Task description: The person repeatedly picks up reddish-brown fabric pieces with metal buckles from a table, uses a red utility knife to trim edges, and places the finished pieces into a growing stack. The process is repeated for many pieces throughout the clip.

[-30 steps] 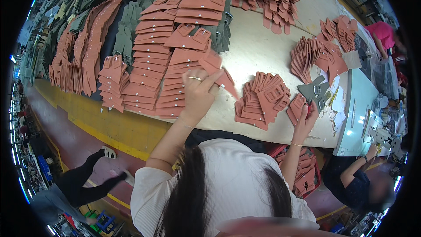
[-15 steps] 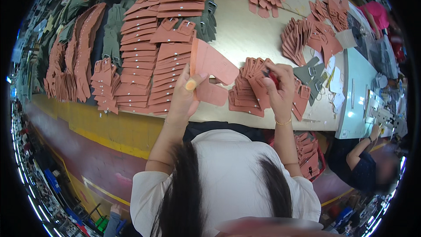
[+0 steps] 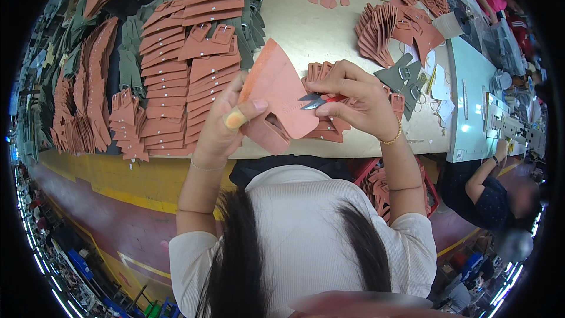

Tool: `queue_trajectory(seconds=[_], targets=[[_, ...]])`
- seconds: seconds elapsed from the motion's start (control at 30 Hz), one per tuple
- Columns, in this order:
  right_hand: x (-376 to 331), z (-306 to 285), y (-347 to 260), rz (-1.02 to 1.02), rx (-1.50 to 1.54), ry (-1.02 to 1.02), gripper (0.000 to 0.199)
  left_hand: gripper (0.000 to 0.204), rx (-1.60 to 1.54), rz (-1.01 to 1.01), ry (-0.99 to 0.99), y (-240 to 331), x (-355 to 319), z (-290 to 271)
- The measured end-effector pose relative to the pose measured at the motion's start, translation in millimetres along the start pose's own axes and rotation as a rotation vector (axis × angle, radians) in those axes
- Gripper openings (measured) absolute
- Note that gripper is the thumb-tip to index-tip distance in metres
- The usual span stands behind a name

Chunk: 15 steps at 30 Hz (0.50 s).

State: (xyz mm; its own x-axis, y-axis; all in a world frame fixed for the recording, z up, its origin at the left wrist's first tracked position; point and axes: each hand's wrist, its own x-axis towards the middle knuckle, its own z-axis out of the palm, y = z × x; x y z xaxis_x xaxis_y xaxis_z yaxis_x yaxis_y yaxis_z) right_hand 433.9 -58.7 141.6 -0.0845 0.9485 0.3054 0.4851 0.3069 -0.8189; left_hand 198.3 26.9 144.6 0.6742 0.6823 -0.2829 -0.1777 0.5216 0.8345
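My left hand [image 3: 220, 123] is closed on a flat terracotta shoe-upper piece [image 3: 281, 91] with an orange edge and two strap-like ends. A yellowish cover wraps its thumb. In my right hand [image 3: 366, 99] are small thread snips [image 3: 315, 101] with a red handle, pinched between thumb and fingers. Their blades point left and lie at the right edge of the piece; I cannot tell whether they touch it. Behind the right hand, a small stack of similar terracotta pieces [image 3: 326, 132] lies on the table, partly hidden.
Rows of stacked terracotta buckled pieces [image 3: 165, 82] fill the table's left side. Green buckled pieces [image 3: 406, 76] and more terracotta stacks [image 3: 376, 32] lie to the right. A red crate [image 3: 432, 200] stands below the edge. Beside a sewing machine [image 3: 509, 123], another person [image 3: 482, 200] works.
The snips have come left to the piece, their blades now in plain view. My left hand has tilted the piece, its strap ends turning downward. The whole view has shifted slightly.
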Motion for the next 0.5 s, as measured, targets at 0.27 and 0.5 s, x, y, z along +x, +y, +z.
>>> queue_trajectory(seconds=[0.27,0.5], targets=[[-1.1,-2.2,-4.5,-0.009,0.044,-0.023,0.034,0.044,-0.036,-0.032,-0.073,-1.7,5.5,-1.2],[-2.4,-7.0,-4.6,-0.011,0.001,-0.048,0.033,0.045,-0.117,-0.117,-0.089,-8.0,8.3,-6.0]])
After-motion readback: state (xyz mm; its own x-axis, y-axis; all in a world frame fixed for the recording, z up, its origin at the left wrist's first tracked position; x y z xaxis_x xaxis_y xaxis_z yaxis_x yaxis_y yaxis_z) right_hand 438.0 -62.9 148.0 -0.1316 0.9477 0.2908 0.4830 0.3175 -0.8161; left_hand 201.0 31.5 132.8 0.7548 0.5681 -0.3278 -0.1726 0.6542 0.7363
